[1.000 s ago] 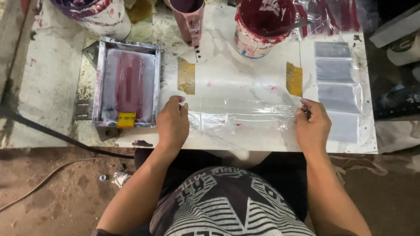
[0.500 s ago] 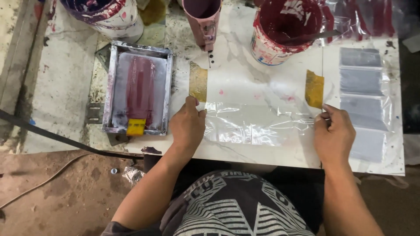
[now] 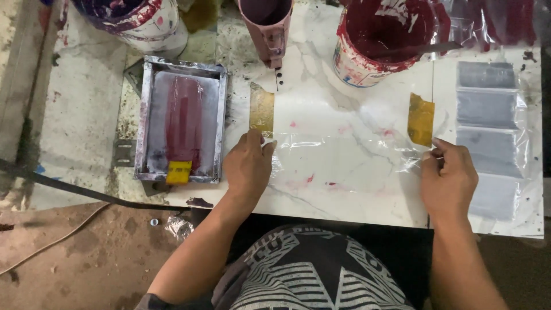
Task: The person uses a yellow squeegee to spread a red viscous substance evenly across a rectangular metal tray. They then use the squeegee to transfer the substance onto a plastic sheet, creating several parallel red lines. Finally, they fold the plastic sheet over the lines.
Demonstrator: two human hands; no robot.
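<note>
Pinching the two ends of a clear plastic bag (image 3: 338,152), the left hand (image 3: 248,166) and right hand (image 3: 449,178) stretch it flat on the white marble desk (image 3: 344,195) between two yellow tape tabs (image 3: 262,109), fingers clenched on its edges, seemingly to keep it taut and aligned. A framed printing screen (image 3: 181,129) with red ink lies left; a red ink bucket (image 3: 381,40) stands far.

Your arms are bare to the elbows, no sleeves or gloves showing. Your left hand (image 3: 248,167) and right hand (image 3: 449,179) wear nothing. You wear a dark shirt (image 3: 313,275) printed with white stripes and lettering.
</note>
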